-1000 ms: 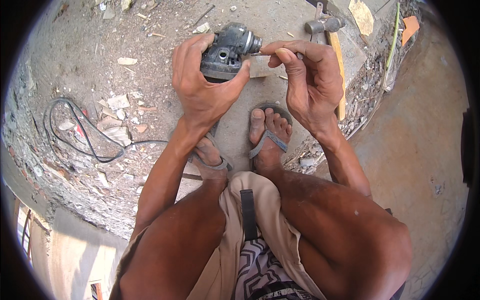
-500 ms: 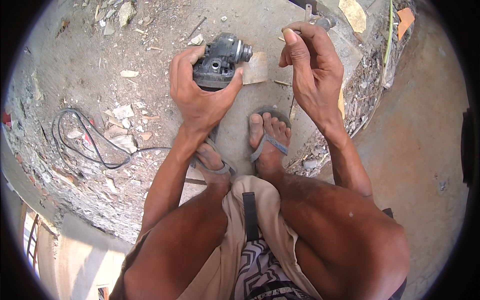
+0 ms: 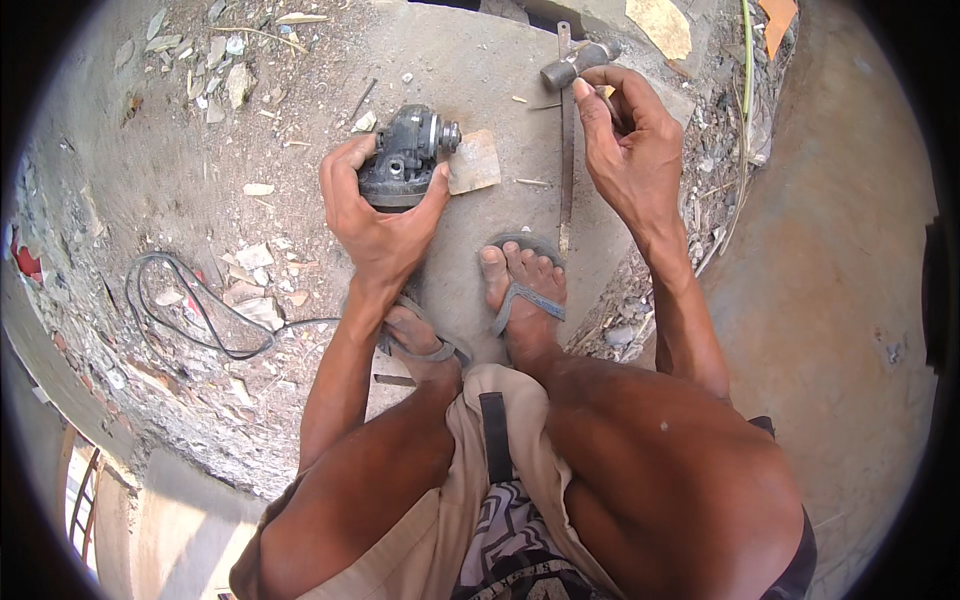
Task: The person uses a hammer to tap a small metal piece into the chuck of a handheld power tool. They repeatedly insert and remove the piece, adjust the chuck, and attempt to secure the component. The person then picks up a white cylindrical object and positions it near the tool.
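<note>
My left hand (image 3: pixel 380 215) is wrapped round a black angle grinder (image 3: pixel 405 150), fingers on its far left side and thumb on the right. The grinder's gear head faces up, with its metal spindle end pointing right. My right hand (image 3: pixel 632 150) is closed in a pinch, thumb against the bent fingers; whatever lies between them is too small or hidden to name. Just beyond those fingertips lies a dark hammer head (image 3: pixel 566 72), across a long thin metal strip (image 3: pixel 567 165) on the concrete.
A square tile piece (image 3: pixel 476 163) lies right of the grinder. A looped black cable (image 3: pixel 200 340) rests on rubble at left. Sandalled feet (image 3: pixel 530 285) stand on the slab (image 3: pixel 465 60). Broken chips and a green stalk (image 3: pixel 747 60) edge the smooth brown surface (image 3: pixel 820 250) at right.
The whole view has shifted, bringing the hammer head and metal strip into fuller sight. My right hand has moved slightly right over the ground, still pinched. My left hand keeps its hold on the angle grinder.
</note>
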Demonstrator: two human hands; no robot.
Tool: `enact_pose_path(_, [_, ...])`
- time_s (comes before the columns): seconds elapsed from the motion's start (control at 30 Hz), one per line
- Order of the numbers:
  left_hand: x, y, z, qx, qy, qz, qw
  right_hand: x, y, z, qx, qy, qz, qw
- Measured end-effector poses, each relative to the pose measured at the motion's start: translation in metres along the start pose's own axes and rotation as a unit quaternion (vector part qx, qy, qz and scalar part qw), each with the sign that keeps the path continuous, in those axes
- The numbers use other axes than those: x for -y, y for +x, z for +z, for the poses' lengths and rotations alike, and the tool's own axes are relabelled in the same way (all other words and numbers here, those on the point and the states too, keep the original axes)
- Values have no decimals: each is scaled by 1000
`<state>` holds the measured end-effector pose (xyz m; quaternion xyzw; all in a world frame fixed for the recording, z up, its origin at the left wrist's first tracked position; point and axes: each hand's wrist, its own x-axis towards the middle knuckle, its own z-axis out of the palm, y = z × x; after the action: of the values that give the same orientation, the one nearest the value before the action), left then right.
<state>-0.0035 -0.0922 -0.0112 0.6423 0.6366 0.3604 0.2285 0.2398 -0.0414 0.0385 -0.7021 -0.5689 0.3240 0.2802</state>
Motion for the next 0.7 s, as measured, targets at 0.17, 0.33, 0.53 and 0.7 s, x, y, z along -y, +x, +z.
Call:
enact_pose_path(0.17, [2, 0, 0, 18, 43, -2, 999, -16, -1, -25, 115, -123, 31, 985])
enact_pose_path(0.33, [-6, 2, -2, 30, 95, 20, 995, -21, -11, -17, 168, -175, 33, 970])
enact_pose_path(0.53, [-15, -11, -9, 66, 119, -19, 990, -35, -18, -3, 103, -126, -27, 986])
enact_pose_path(0.7, [-21, -23, -19, 108, 168, -73, 977, -42, -14, -4, 80, -60, -51, 994])
